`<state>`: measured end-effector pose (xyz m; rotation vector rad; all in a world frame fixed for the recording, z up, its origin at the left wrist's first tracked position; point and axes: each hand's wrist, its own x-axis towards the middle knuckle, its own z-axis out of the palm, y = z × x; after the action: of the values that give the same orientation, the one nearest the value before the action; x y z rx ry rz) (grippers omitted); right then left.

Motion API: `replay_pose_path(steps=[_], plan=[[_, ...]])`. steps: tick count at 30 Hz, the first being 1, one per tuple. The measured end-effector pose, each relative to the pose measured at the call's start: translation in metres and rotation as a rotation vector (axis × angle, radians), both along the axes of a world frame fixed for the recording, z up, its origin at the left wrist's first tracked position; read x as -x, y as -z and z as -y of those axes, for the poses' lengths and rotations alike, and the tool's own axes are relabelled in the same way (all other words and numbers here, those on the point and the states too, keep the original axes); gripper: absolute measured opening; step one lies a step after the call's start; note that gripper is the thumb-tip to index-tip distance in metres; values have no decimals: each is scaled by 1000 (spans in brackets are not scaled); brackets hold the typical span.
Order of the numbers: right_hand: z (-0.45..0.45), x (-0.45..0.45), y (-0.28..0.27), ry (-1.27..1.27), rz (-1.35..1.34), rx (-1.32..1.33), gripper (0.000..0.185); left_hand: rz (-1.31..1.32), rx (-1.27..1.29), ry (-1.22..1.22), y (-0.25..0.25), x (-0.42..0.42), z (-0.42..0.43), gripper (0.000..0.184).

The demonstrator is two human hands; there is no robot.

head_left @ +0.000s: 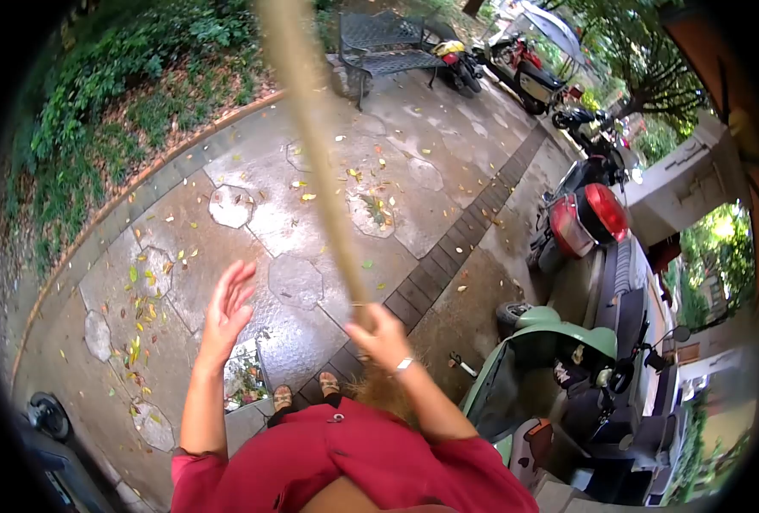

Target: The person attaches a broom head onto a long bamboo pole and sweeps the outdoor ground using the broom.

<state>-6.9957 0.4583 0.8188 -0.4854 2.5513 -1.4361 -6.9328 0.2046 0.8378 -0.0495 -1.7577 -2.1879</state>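
Observation:
A long, pale wooden pole (pixel 319 162) runs from the top edge down to my right hand (pixel 379 335), whose fingers are wrapped round its lower part. The pole's upper end is blurred and leaves the view. Straw-like bristles (pixel 383 393) show just below my right hand, partly hidden by my arm and red top. My left hand (pixel 230 303) is raised to the left of the pole, apart from it, with its fingers extended and nothing in it. Scattered fallen leaves (pixel 135 325) lie on the wet paving (pixel 294 205) beyond my hands.
A metal bench (pixel 388 51) stands at the top. Parked scooters line the right side, including a green one (pixel 516 359) close to my right arm and one with a red box (pixel 589 221). A curb (pixel 131 192) borders plants at left. A dark vehicle part (pixel 50 419) is at lower left.

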Motion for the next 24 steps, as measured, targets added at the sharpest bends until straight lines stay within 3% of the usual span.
replay_pose_path(steps=[1,3,5,6,8,9,11,12,14,15,17,18,20,23,24], plan=[[12,-2,0,-112,29,-47,39,-2,16,12,-37,9,-18,62],[33,-10,21,-244,-102,-3,32,-329,-140,7,-83,24,-44,61],[31,-21,18,-250,-346,165,29,-91,-239,-142,-97,31,-39,51],[21,-28,22,-231,-352,175,29,-133,-236,-212,-100,35,-34,40],[-9,-49,39,-159,331,322,33,-211,-278,-196,-108,38,-27,30],[-24,-59,64,-131,317,334,33,-242,-315,-139,-112,40,-26,28],[-51,-78,116,-305,1610,1081,42,-283,-368,-24,-119,44,-35,27],[-50,-84,109,-275,1592,1098,42,-299,-382,36,-127,47,-39,29],[-48,-96,93,363,1930,1294,46,-384,-357,183,-141,47,-42,33],[-45,-98,98,386,1923,1309,46,-433,-399,203,-150,43,-42,31],[-22,-98,124,638,1787,1734,46,-491,-448,250,-166,33,-34,28],[-11,-98,136,710,1711,1773,43,-496,-457,229,-165,25,-27,25],[19,-88,153,714,1582,1621,35,-504,-471,142,-167,0,-5,18],[68,-69,181,424,1672,1507,31,-545,-378,-26,-163,-51,20,11],[87,-59,176,459,1753,1432,31,-557,-314,-75,-161,-72,24,10]])
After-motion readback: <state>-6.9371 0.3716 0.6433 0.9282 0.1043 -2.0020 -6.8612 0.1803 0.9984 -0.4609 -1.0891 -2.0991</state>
